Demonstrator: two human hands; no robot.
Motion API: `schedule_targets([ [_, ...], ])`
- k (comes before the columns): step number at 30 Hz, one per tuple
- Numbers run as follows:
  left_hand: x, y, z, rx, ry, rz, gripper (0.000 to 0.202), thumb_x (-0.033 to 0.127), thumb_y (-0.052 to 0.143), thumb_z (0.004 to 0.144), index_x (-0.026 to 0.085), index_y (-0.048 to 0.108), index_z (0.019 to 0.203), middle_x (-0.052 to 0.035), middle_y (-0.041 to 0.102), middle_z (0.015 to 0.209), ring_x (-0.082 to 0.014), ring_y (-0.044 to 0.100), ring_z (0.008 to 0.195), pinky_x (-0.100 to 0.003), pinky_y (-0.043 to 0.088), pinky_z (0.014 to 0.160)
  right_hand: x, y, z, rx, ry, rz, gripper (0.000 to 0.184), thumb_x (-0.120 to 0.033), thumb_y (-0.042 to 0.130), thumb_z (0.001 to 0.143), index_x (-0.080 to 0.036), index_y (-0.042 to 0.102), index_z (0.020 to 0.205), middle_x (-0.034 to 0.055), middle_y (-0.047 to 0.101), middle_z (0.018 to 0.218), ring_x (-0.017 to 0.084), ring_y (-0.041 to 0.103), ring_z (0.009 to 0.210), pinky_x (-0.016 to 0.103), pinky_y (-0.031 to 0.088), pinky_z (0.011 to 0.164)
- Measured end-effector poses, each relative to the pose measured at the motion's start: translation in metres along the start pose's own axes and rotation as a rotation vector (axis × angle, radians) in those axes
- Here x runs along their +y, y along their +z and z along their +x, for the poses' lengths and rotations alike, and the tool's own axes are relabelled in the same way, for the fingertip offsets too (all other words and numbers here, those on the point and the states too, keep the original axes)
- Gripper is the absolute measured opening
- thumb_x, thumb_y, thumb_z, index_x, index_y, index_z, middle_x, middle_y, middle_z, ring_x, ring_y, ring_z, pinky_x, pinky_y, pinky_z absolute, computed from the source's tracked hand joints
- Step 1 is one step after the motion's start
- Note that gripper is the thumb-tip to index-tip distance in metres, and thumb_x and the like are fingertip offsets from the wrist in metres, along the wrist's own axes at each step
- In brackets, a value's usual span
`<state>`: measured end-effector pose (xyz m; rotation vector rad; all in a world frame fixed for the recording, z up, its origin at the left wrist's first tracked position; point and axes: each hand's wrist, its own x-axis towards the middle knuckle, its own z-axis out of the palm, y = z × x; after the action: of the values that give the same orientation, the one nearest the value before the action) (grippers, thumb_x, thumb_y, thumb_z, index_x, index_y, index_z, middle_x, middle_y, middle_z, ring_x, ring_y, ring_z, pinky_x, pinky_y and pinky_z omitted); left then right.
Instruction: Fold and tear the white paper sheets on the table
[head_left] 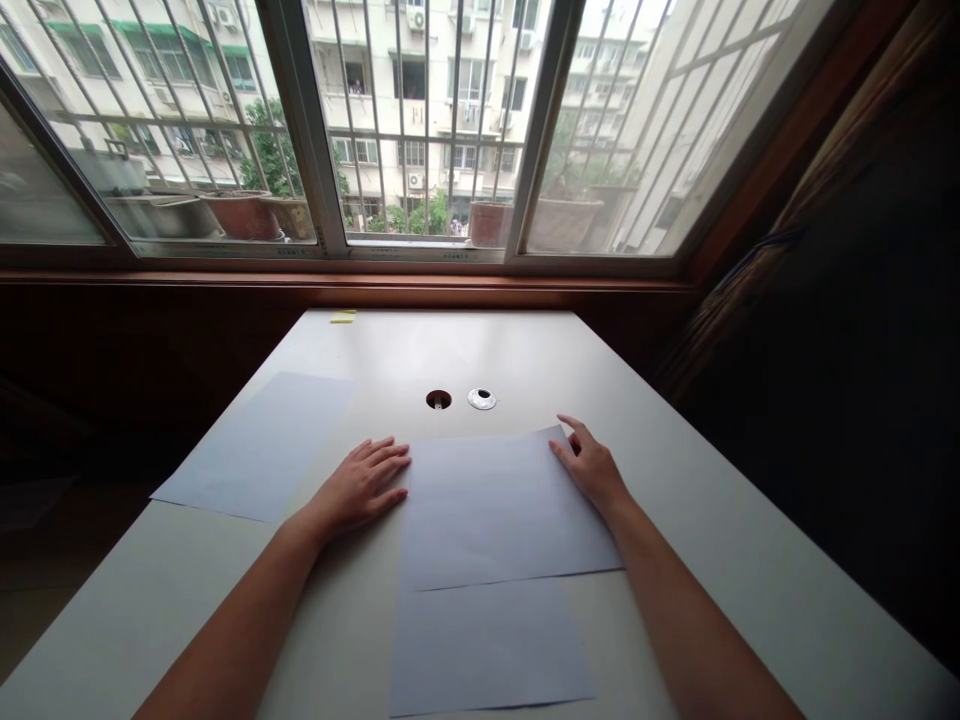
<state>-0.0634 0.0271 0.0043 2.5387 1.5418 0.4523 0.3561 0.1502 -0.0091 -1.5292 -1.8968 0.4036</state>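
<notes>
A white sheet of paper (487,510) lies on the white table (337,630), over a second sheet (491,650) whose near part shows below it. My left hand (365,485) rests flat at the upper sheet's left edge, its fingers stretched out and fingertips by that edge. At the far right corner, my right hand (589,460) has its thumb on top of the same sheet. Its index finger reaches out past the corner, and the other fingers curl at the sheet's edge, partly hidden.
Another paper sheet (255,440) lies on the left, reaching the table's edge. Beyond my hands are a round hole (439,400) and a silvery ring-shaped cover (482,399). Yellow strips (343,317) sit at the far edge, below a barred window (427,120). A dark curtain (825,200) hangs right.
</notes>
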Motion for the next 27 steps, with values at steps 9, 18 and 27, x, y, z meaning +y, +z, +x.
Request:
schedule_targets([
  [9, -0.0025, 0.0051, 0.0022, 0.027, 0.022, 0.0, 0.05, 0.051, 0.053, 0.095, 0.031, 0.05, 0.141, -0.0031, 0.048, 0.149, -0.028, 0.036, 0.143, -0.053, 0.025, 0.121, 0.0032, -0.0039, 0.003, -0.111, 0.004, 0.002, 0.058, -0.046, 0.055, 0.085, -0.027, 0.049, 0.139, -0.0023, 0.056, 0.079, 0.017, 0.057, 0.07, 0.029, 0.044, 0.07],
  [18, 0.0015, 0.0023, 0.0047, 0.043, 0.005, 0.029, 0.056, 0.051, 0.054, 0.095, 0.028, 0.045, 0.145, -0.0053, 0.048, 0.149, -0.0281, 0.037, 0.142, -0.052, 0.028, 0.12, 0.0014, -0.005, 0.0041, -0.15, 0.001, 0.013, 0.058, -0.046, 0.055, 0.085, -0.028, 0.049, 0.14, -0.0023, 0.057, 0.079, 0.018, 0.058, 0.071, 0.029, 0.044, 0.072],
  [27, 0.0013, 0.0026, 0.0052, 0.058, 0.02, 0.024, 0.055, 0.05, 0.055, 0.095, 0.03, 0.047, 0.145, -0.0054, 0.049, 0.148, -0.029, 0.038, 0.141, -0.052, 0.03, 0.119, 0.0007, -0.0046, 0.0042, -0.146, -0.008, -0.005, 0.059, -0.046, 0.054, 0.084, -0.028, 0.049, 0.14, -0.0011, 0.06, 0.081, 0.018, 0.059, 0.072, 0.03, 0.046, 0.072],
])
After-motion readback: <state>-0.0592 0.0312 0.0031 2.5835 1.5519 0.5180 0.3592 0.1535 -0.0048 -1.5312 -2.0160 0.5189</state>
